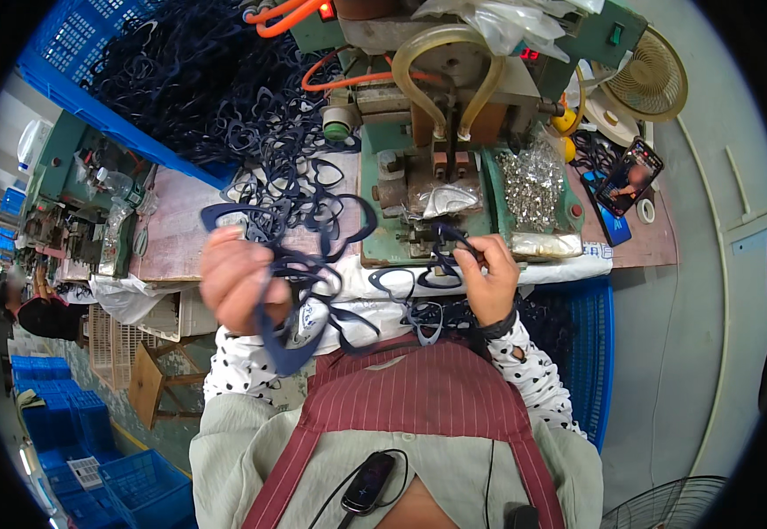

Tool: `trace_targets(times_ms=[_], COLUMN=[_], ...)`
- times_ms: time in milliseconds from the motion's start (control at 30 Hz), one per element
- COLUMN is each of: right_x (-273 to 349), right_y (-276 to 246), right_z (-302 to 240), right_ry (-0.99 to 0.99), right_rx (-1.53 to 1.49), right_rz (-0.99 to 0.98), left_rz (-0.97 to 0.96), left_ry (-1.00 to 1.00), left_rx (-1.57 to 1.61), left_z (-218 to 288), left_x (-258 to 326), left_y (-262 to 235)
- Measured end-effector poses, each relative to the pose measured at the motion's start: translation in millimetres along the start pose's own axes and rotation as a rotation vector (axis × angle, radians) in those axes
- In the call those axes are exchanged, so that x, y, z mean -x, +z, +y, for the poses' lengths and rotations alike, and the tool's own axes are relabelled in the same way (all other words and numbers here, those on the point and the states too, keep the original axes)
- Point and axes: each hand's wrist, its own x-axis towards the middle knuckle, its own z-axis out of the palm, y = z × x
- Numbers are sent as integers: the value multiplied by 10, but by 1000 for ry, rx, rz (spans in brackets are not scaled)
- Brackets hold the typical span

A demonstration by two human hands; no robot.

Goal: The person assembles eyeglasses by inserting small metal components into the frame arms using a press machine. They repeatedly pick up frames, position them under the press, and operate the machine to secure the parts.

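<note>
My left hand (244, 280) is closed around a bunch of dark blue loop-shaped pieces (291, 348), which hang and fan out from its fingers. My right hand (489, 275) pinches another dark blue loop-shaped piece (443, 236) between thumb and fingers at the front of a green bench machine (381, 245). That piece reaches up to the machine's metal work point (419, 236); whether it sits inside cannot be seen. More linked loops dangle below the right hand. Further loops (317, 172) lie on the bench just beyond my left hand.
Behind on the left, a blue crate (180, 154) overflows with dark loops. A heap of small metal parts (529, 189) fills the machine's right side. Phones (630, 181) and a fan (652, 75) stand at the right. Another blue crate (591, 353) sits below the bench.
</note>
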Motion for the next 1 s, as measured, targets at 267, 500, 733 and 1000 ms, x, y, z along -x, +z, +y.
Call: trace_targets(times_ms=[267,500,733,1000], right_x=[-106,-458,-799,-919], right_y=[-1061,-1076,-936,-958], right_z=[-147,54,353,967], right_ry=[-144,-60,-89,-65], right_rx=[369,464,419,677], right_rz=[-948,-320,50,85], left_rz=[-309,-360,-430,-375], left_ry=[-51,-130,-123,-169], left_rx=[656,617,550,525], left_z=[446,593,616,671], left_x=[154,237,197,149], left_y=[615,1123,1105,1142])
